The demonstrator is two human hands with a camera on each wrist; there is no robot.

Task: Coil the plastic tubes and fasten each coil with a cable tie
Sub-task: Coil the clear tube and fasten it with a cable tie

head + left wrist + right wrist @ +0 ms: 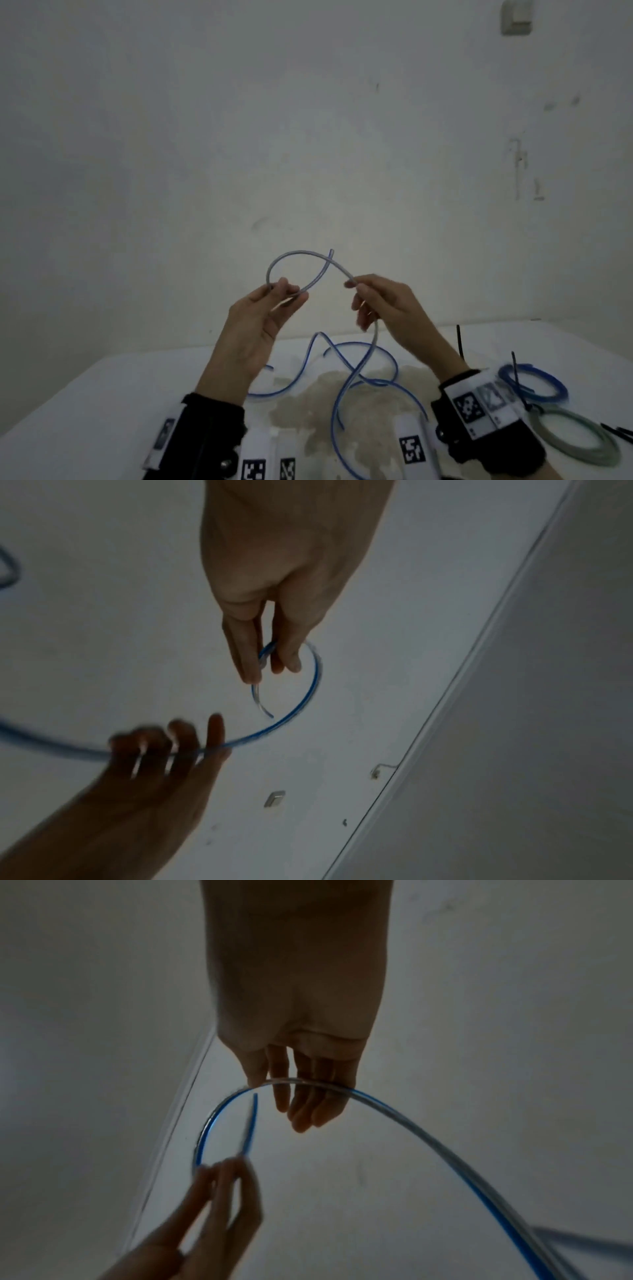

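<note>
A clear tube with a blue stripe (297, 255) is held up in the air in front of the wall, bent into one loop. My left hand (292, 291) pinches the tube near its free end, which crosses the loop and sticks up. My right hand (353, 286) pinches the same tube a little to the right. From there the tube hangs down and lies in loose curves on the white table (120, 387). The left wrist view shows my left hand (270, 669) holding the tube (310, 693). In the right wrist view the tube (394, 1112) runs across the fingers (301, 1118) of my right hand (281, 1093).
At the right of the table lie a tied blue coil (548, 394) and a tied pale green coil (579, 445). Loose black cable ties (461, 344) lie near them. A brownish stain (308, 407) marks the table's middle. A wall rises close behind the table.
</note>
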